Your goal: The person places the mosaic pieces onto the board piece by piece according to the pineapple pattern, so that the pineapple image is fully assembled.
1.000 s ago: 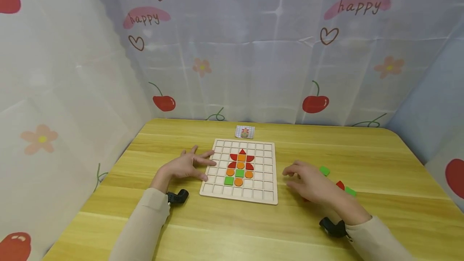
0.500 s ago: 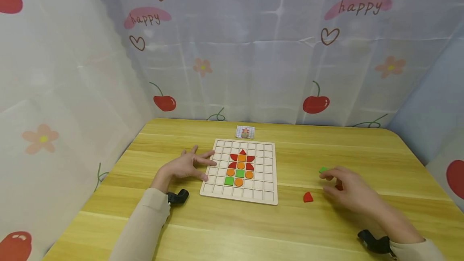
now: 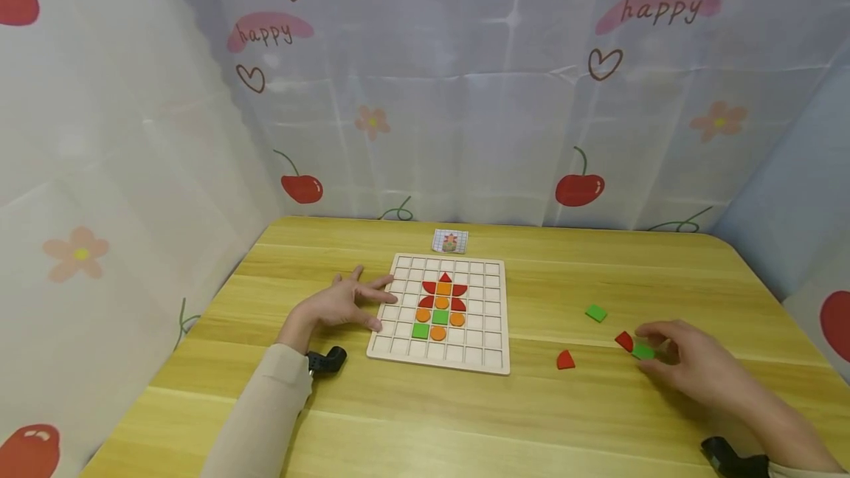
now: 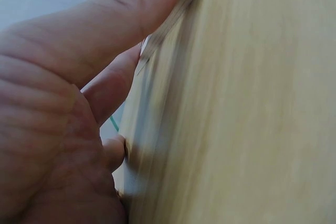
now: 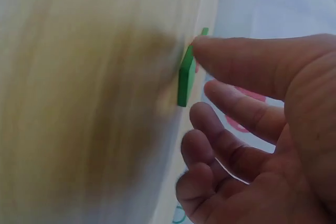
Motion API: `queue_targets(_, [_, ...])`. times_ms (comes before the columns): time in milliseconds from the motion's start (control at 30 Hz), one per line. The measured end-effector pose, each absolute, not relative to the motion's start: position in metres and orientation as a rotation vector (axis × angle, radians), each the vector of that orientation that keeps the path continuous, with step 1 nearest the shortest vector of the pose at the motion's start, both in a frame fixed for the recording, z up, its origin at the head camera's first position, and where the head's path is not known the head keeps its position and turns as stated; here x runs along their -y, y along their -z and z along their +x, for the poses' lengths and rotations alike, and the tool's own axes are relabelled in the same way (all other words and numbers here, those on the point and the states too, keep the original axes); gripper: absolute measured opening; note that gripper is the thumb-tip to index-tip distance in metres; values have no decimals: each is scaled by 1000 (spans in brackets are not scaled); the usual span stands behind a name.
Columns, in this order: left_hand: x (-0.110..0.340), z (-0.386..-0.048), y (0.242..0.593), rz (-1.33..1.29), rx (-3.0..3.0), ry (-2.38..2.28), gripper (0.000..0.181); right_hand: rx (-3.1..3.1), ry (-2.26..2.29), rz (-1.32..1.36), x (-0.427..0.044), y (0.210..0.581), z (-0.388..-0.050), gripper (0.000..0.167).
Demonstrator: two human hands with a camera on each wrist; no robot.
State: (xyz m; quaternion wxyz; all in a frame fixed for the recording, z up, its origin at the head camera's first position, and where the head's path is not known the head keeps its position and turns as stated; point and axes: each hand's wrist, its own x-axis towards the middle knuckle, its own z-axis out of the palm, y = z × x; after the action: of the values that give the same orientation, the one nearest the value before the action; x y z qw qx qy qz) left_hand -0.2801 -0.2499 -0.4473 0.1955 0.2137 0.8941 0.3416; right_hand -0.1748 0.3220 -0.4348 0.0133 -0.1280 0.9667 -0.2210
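A square wooden grid board (image 3: 489, 316) lies on the table, with red, orange and green pieces set in its cells in a flower-like figure. My left hand (image 3: 339, 305) has its fingers spread, and the fingertips and thumb rest on the board's left edge. To the right of the board, my right hand (image 3: 693, 361) is at a green square tile (image 3: 642, 351), with thumb and index finger on either side of it. The right wrist view shows the thumb tip beside the green tile (image 5: 185, 80) and the other fingers loosely bent, away from it.
A red quarter-circle piece (image 3: 623, 341) lies against the green tile. Another red quarter-circle piece (image 3: 565, 360) and a green square tile (image 3: 595, 313) lie between board and right hand. A small picture card (image 3: 450, 241) lies behind the board. A printed curtain (image 3: 425, 94) borders the table's far edge.
My right hand has moved right, away from the board, over the loose pieces to the rightmost green tile. A red quarter-circle piece beneath it has come into view. The left hand stays put.
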Motion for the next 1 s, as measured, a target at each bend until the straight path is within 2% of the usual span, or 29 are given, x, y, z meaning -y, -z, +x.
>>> queue_targets(267, [250, -280, 448, 600, -2505, -966, 55, -2972, 656, -362, -322, 437, -178, 36])
queue_targets(567, [250, -280, 448, 597, -2498, -978, 55, -3066, 657, -362, -318, 433, -178, 37])
queue_targets(1000, [250, -280, 448, 605, -2499, -984, 55, -3060, 722, -606, -253, 421, -193, 32])
